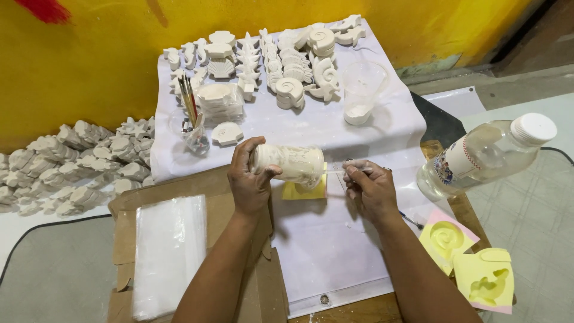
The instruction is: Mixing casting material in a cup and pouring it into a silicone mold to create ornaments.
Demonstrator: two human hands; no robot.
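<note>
**Hands working a white cast over a yellow mould**

A white sheet (335,239) is covering the desk, lying against a yellow wall (89,66). A flat cardboard box (239,287) is sitting at the left under a clear plastic bag (167,251). At the right, a clear bottle (484,157) with a white cap is lying tilted, its label a curved white band with red stitching and a colourful patch at the lower end. Rows of white plaster casts (281,60) are filling the far end of the sheet, and more are heaped on the floor at the left. Two yellow moulds (472,263) are lying at the right edge.

The left hand (250,179) is wrapping its grip around a white relief cast (293,162), holding it on its side just above a yellow mould (302,191). The right hand (371,185) is pinching a thin stick (335,171), its tip touching the cast's right end.
</note>
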